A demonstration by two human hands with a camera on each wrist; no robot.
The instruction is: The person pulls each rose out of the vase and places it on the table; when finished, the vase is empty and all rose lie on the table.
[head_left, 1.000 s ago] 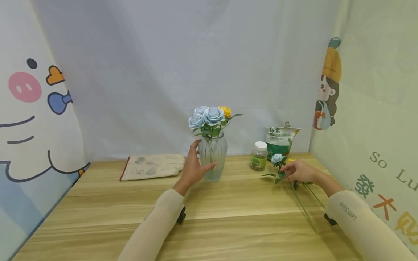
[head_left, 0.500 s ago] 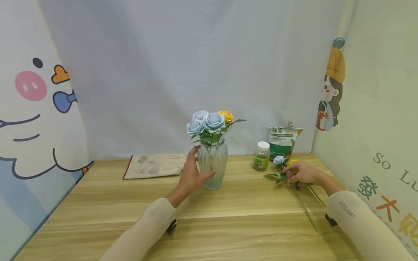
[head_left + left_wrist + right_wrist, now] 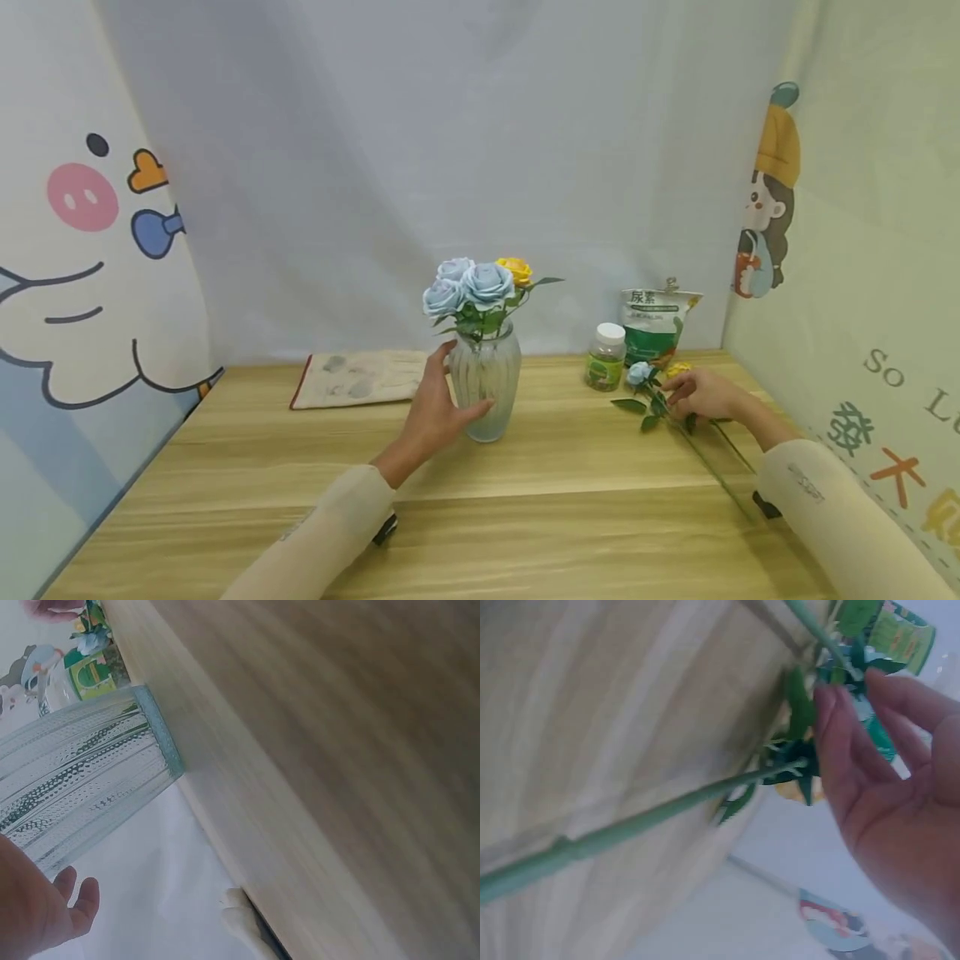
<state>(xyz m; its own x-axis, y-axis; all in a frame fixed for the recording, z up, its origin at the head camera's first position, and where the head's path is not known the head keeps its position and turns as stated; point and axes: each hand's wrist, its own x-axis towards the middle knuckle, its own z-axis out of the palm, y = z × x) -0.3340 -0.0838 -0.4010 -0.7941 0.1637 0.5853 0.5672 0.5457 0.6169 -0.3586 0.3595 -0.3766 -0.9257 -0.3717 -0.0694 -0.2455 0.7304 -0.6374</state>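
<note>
In the head view, my left hand point(image 3: 435, 408) grips a clear ribbed glass vase point(image 3: 495, 387) from its left side, thumb across the front. Several light blue roses point(image 3: 487, 285) and a yellow rose point(image 3: 514, 271) stand in it. The left wrist view shows the vase's thick base point(image 3: 161, 731) close over the wood. At the right, my right hand point(image 3: 705, 395) pinches a blue rose point(image 3: 640, 373) just below its head, between thumb and fingers; its long green stem point(image 3: 720, 477) points toward me. Beside it lies another yellow rose point(image 3: 678, 369), partly hidden by the hand.
Behind the right hand stand a white-capped jar point(image 3: 605, 358) and a clipped white-and-green pouch point(image 3: 651, 327). A pale work glove point(image 3: 363, 379) lies at the back left of the wooden table point(image 3: 480, 533). Printed cloth walls enclose the sides and back.
My left hand has brought the vase nearer to me. At the right, the blue rose's stem has swung a little, its lower end shifting right; the right hand stays close to its place.
</note>
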